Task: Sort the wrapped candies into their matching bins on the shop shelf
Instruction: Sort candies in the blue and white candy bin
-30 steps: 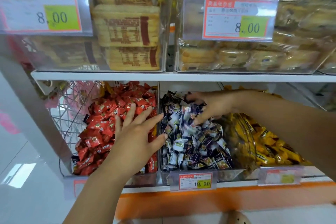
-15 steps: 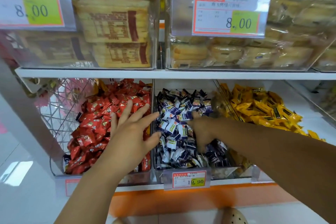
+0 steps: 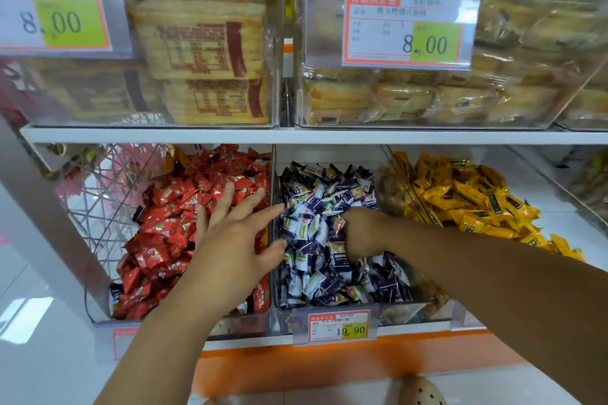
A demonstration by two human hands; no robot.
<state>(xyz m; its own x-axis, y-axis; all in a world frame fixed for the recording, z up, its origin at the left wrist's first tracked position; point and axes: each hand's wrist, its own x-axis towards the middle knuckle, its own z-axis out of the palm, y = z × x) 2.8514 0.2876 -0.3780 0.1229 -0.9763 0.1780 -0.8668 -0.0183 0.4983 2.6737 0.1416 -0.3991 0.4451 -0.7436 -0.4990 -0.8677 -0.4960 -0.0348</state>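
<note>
Deep among purple candies (image 3: 316, 273), right hand (image 3: 358, 233).

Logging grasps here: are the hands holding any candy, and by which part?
The left hand holds nothing, fingers spread. The right hand has its fingers buried in the blue-and-white candies, so its hold cannot be told.

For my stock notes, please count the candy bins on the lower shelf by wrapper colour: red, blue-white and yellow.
Red-candy bin: 1
Blue-white-candy bin: 1
Yellow-candy bin: 1
Total: 3
</note>
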